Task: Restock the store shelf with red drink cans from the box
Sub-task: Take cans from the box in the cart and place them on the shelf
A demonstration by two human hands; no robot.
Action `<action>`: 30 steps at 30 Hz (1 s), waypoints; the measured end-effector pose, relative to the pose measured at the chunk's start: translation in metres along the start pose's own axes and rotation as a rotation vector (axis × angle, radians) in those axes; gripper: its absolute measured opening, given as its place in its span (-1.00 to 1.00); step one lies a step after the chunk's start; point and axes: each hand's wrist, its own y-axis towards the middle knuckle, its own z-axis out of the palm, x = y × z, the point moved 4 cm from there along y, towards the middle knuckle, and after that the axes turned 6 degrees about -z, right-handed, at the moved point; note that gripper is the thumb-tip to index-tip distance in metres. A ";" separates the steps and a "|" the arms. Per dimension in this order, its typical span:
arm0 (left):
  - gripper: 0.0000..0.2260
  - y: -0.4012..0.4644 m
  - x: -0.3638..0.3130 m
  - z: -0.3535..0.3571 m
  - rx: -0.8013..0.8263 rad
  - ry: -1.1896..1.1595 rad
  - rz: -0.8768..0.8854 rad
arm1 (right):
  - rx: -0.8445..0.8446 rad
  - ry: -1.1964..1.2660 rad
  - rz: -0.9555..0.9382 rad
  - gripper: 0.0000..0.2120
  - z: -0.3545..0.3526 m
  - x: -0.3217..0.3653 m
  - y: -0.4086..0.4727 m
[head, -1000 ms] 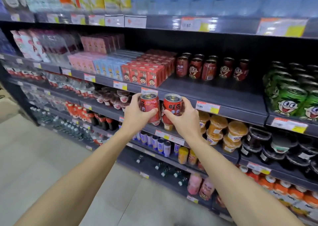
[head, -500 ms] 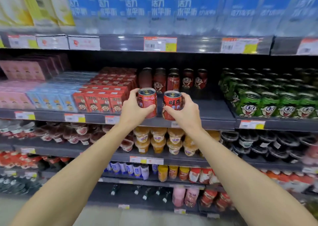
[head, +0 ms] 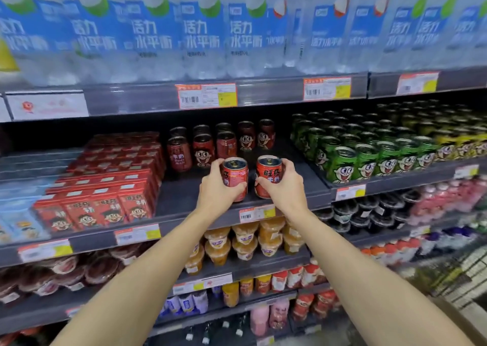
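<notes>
1. The left hand (head: 216,192) gripped one red drink can (head: 235,178); the right hand (head: 286,187) gripped another (head: 268,175), both over the shelf (head: 184,198) front.
2. Placing step: next, slide them back toward the stocked red cans (head: 203,149).

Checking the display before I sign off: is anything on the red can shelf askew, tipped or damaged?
Nothing stands out. The shelved red cans stand upright at the back. The left hand and right hand each hold one red can upright over the bare front of the shelf.
</notes>
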 end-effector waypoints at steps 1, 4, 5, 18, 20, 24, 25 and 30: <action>-0.34 0.003 0.001 0.003 0.013 -0.011 0.004 | -0.005 -0.007 0.004 -0.27 0.000 -0.001 0.002; -0.34 0.010 0.004 0.010 0.035 -0.045 0.009 | -0.012 -0.039 0.004 -0.27 -0.001 -0.005 0.008; -0.35 0.012 0.004 0.012 0.039 -0.057 0.009 | -0.010 -0.051 0.006 -0.28 -0.002 -0.007 0.009; -0.37 0.016 0.009 0.037 0.022 -0.155 -0.040 | 0.046 -0.020 -0.044 -0.32 -0.003 -0.028 0.012; -0.35 0.015 0.010 0.039 0.028 -0.141 -0.049 | 0.074 -0.004 -0.058 -0.32 -0.004 -0.030 0.014; -0.33 0.013 0.010 0.044 0.027 -0.110 -0.067 | 0.120 0.102 -0.036 -0.30 -0.006 -0.037 0.017; -0.33 0.011 0.009 0.044 0.001 -0.087 -0.067 | 0.130 0.121 -0.039 -0.30 -0.007 -0.037 0.018; -0.37 -0.004 0.010 0.049 -0.212 -0.005 -0.105 | 0.184 0.137 -0.065 -0.31 -0.006 -0.042 0.025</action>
